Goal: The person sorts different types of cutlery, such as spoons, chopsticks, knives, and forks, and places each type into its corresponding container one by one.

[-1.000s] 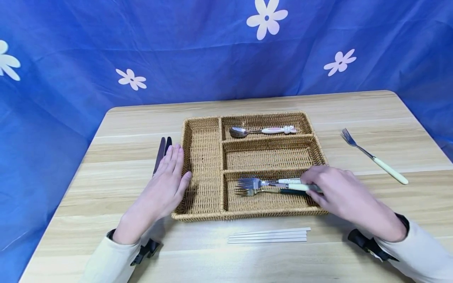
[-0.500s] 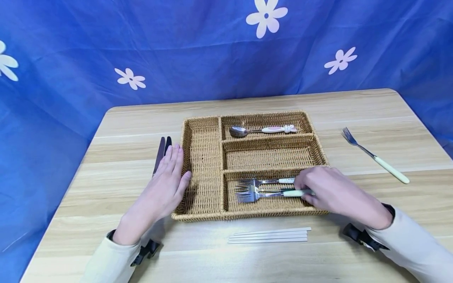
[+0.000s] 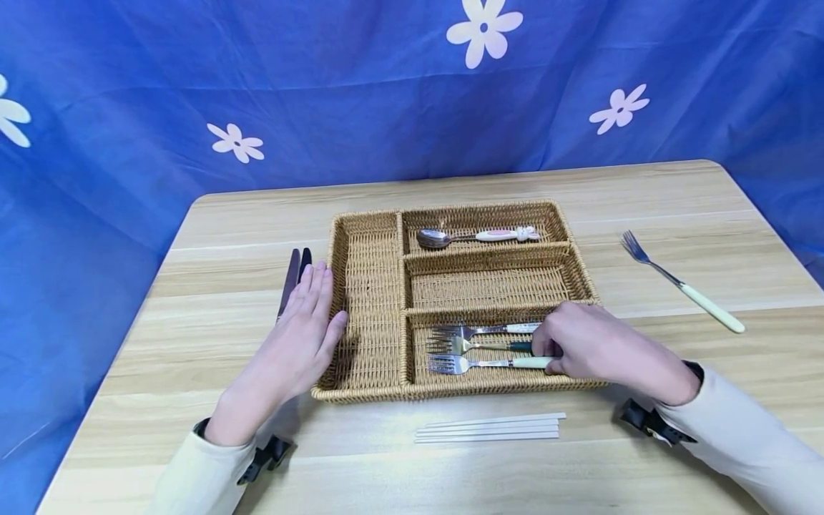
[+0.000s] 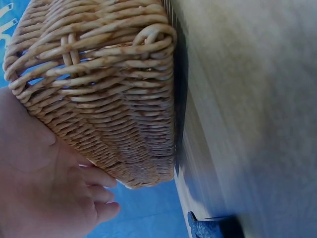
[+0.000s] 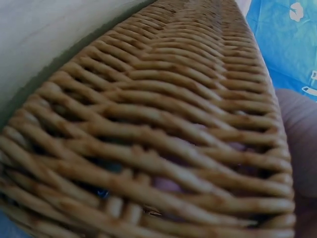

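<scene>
A woven cutlery tray [image 3: 373,393] lies on the table in the head view. My right hand [image 3: 586,343] reaches over its right end and pinches the handle end of a pale-green-handled fork [image 3: 458,364] in the front compartment. Beside that fork lie a dark-green-handled fork [image 3: 460,345] and a white-handled fork [image 3: 463,331], whose handle ends my hand hides. My left hand [image 3: 299,336], fingers straight, rests along the tray's left rim. In the left wrist view, the fingers [image 4: 101,193] lie against the tray's wicker side [image 4: 124,109]. Wicker [image 5: 163,114] fills most of the right wrist view.
A spoon [image 3: 476,237] with a bunny-ended handle lies in the back compartment. Another pale-green-handled fork [image 3: 682,286] is on the table at right. Two dark-bladed knives [image 3: 291,280] lie left of the tray, partly under my left hand. Several white sticks [image 3: 489,429] lie in front.
My right hand has moved the pale-green-handled fork from across the other two toward the front of the compartment, where it now lies alongside them. My left hand has stayed put.
</scene>
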Demonstrator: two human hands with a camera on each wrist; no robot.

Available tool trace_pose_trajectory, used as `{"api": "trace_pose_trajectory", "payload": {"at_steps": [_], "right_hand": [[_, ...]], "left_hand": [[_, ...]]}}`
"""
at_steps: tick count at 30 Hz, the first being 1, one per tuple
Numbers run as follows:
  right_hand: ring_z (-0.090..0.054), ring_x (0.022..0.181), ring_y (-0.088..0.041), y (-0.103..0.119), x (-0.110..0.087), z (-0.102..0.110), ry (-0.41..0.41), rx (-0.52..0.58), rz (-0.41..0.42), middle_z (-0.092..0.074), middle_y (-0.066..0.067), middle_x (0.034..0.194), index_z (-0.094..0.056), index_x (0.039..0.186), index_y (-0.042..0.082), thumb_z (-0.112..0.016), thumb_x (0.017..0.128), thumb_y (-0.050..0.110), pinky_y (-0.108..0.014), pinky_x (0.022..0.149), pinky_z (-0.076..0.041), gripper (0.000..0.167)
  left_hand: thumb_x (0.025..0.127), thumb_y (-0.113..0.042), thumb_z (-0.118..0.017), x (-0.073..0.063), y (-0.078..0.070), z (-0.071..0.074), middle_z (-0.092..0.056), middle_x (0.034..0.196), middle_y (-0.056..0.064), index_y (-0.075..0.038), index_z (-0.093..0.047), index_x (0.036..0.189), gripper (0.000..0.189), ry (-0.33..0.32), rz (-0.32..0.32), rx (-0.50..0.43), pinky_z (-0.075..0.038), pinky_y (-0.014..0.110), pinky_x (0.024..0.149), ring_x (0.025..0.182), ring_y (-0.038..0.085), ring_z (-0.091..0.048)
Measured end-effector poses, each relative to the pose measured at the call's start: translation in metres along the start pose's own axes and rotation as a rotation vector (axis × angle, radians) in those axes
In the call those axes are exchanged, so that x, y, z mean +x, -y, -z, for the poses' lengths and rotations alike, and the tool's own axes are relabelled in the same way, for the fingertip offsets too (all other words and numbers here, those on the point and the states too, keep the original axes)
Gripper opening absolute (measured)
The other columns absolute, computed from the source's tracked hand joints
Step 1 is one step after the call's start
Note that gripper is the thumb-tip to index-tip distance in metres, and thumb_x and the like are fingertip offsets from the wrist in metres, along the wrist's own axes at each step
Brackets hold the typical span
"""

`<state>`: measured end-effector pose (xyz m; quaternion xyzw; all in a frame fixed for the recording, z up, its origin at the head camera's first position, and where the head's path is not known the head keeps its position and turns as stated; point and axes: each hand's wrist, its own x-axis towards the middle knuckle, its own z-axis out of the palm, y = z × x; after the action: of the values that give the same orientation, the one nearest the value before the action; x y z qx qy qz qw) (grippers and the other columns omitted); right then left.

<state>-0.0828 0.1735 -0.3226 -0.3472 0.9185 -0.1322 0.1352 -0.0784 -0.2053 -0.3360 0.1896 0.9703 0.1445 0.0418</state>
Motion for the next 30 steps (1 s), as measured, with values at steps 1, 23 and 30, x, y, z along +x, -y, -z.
{"api": "trace_pose_trajectory", "payload": {"at_steps": [1,23,30], "right_hand": [[-0.047,0.060,-0.001,0.0008,-0.0001,0.0000,-0.005,-0.009,-0.004,-0.052,0.020,0.063,-0.062,0.064,0.027,-0.082,0.068,0.005,-0.023,0.053,-0.044,0.030],[-0.046,0.054,-0.008,0.0052,0.0011,-0.0092,-0.146,-0.117,-0.071,-0.048,0.012,0.060,-0.049,0.059,0.023,-0.082,0.068,0.009,-0.026,0.044,-0.040,0.037],[-0.048,0.059,-0.006,0.0031,-0.0018,-0.0041,-0.128,-0.077,-0.097,-0.057,0.013,0.069,-0.059,0.069,0.023,-0.084,0.072,0.019,-0.028,0.048,-0.042,0.025]], "left_hand": [[0.106,-0.030,-0.026,0.0001,0.0000,0.0000,0.014,0.157,0.019,0.009,0.003,0.149,0.065,0.001,0.001,0.000,-0.002,0.051,0.119,0.145,0.030,0.015],[0.106,-0.030,-0.027,0.0004,-0.0005,0.0000,0.012,0.157,0.020,0.009,0.002,0.149,0.065,-0.011,0.005,-0.009,-0.001,0.050,0.119,0.145,0.032,0.013],[0.106,-0.031,-0.027,0.0000,-0.0001,-0.0002,0.012,0.157,0.020,0.009,0.002,0.149,0.065,-0.008,0.008,-0.010,-0.001,0.050,0.119,0.145,0.031,0.013]]}}
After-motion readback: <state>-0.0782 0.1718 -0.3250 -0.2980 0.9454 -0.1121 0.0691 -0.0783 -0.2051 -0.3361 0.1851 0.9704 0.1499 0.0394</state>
